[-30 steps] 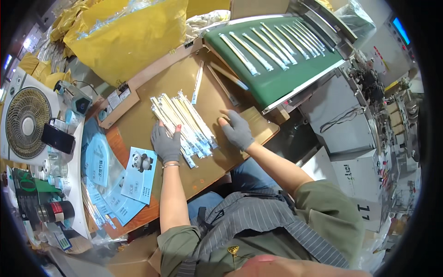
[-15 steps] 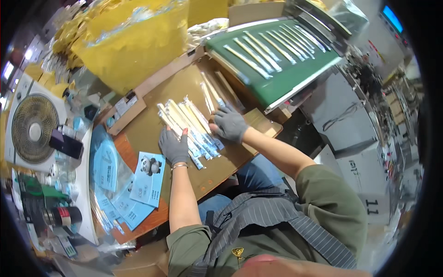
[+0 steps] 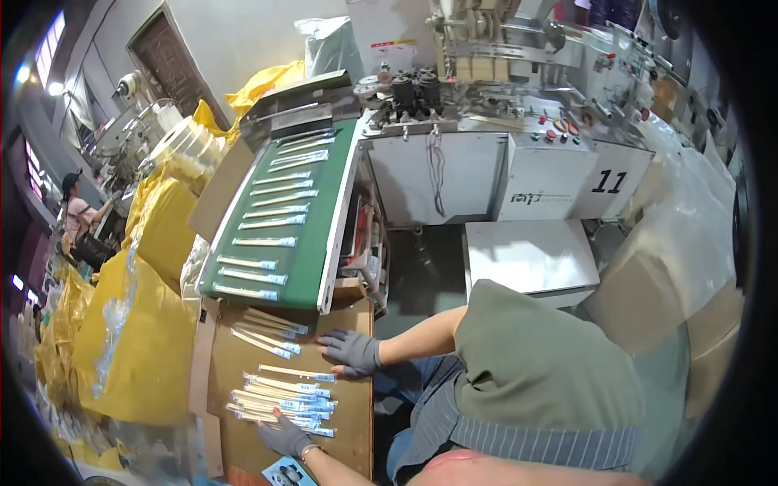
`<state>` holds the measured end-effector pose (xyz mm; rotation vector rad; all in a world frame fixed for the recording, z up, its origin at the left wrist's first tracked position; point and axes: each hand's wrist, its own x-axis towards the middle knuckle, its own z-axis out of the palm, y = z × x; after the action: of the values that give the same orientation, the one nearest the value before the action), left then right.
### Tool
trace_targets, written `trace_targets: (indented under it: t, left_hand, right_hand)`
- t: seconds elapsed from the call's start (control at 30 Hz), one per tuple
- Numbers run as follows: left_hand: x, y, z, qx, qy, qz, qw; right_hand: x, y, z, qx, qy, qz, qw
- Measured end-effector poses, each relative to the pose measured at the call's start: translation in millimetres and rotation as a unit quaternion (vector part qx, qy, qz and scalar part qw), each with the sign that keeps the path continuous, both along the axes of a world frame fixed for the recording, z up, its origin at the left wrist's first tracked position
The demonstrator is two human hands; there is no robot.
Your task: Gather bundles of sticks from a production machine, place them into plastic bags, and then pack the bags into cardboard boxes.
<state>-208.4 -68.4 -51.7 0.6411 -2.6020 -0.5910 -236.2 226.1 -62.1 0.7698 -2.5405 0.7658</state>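
Observation:
Several wrapped chopstick packs (image 3: 284,397), pale sticks in clear sleeves with blue ends, lie in a loose pile on the brown tabletop (image 3: 351,421). My left hand (image 3: 285,437), in a grey glove with bare fingertips, rests against the pile's near side, fingers apart. On the right, my gloved right hand (image 3: 352,353) is open and low over the table, its fingers spread beside the blue end of a single chopstick pack (image 3: 296,373). Beyond that, a smaller group of packs (image 3: 267,334) lies below the belt's end. Neither hand grips a pack.
A green conveyor belt (image 3: 263,231) carries spaced chopstick packs down to the table. Yellow bags (image 3: 134,348) crowd the left; a cardboard edge (image 3: 203,389) borders the table. A white machine cabinet (image 3: 543,182) and a white box (image 3: 531,255) stand right. Another person (image 3: 79,215) is far left.
The view has swung right, bringing the machine into sight and taking the fan out. More packs now lie below the belt. Both hands stay beside the pile.

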Motion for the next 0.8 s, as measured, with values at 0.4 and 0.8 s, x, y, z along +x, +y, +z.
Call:
trace_targets:
  t: [0.4, 0.8]
  left_hand:
    - [-3.7, -6.4, -14.4, -0.047, 0.029, 0.013, 0.998]
    - [-3.2, -2.0, -10.6, -0.046, 0.046, 0.01, 0.998]
  right_hand:
    - [0.4, -3.5, 0.4, -0.007, 0.006, -0.001, 1.0]
    - [1.4, -1.7, 0.6, 0.022, -0.013, -0.006, 1.0]
